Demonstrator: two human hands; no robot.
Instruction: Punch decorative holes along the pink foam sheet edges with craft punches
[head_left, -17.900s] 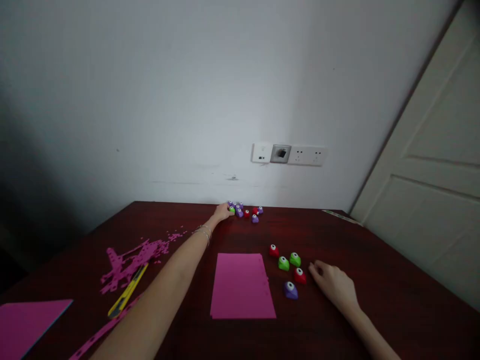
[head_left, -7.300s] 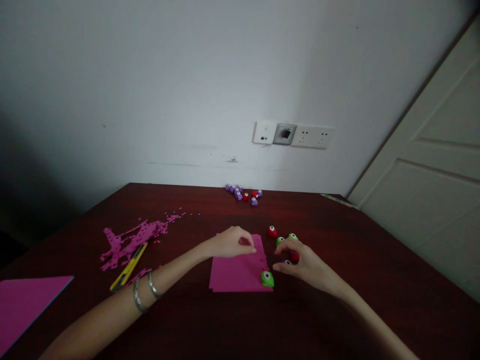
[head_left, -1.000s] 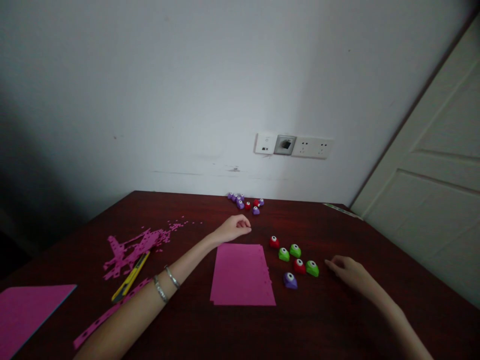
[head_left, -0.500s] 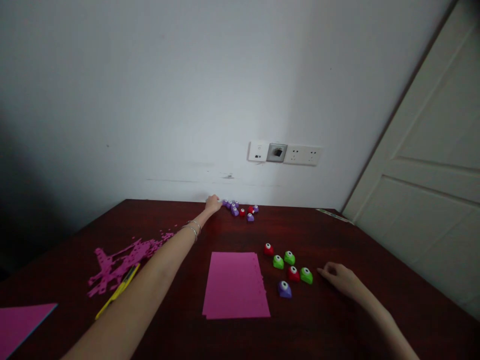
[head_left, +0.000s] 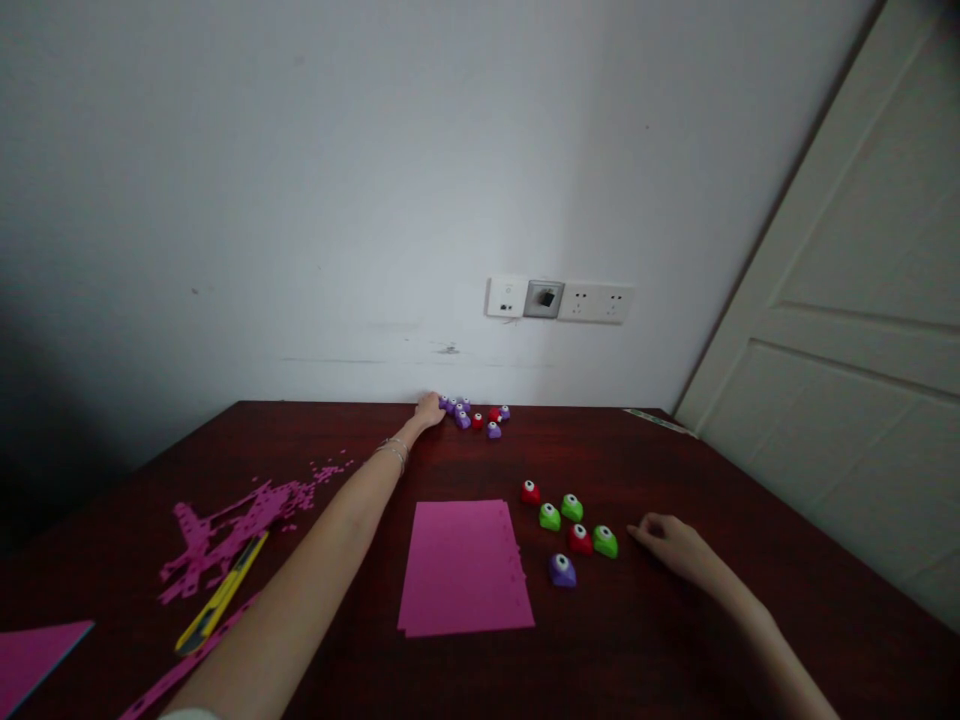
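Note:
My left hand (head_left: 430,409) reaches to the far edge of the table, beside a cluster of purple craft punches (head_left: 463,419) with white, dark-dotted buttons. Its fingers are turned away and hidden, so I cannot tell whether it holds one. My right hand (head_left: 667,540) rests on the table with loosely bent fingers and nothing in them. Just left of it stand a green punch (head_left: 605,542) and a red punch (head_left: 580,538). Several more punches stand close by, among them a purple punch (head_left: 562,571). To their left lies a small stack of pink sheets (head_left: 466,567).
Pink paper scraps (head_left: 255,525) are strewn on the left of the dark table (head_left: 600,650), with a yellow utility knife (head_left: 223,594) beside them. A pink sheet (head_left: 37,655) lies at the lower left. Behind is a wall with sockets (head_left: 596,302); a white door (head_left: 840,340) is on the right.
My left hand has moved slightly right, closer against the purple punches at the back. My left forearm has shifted, uncovering more of the knife and a pink strip. My right hand stays put.

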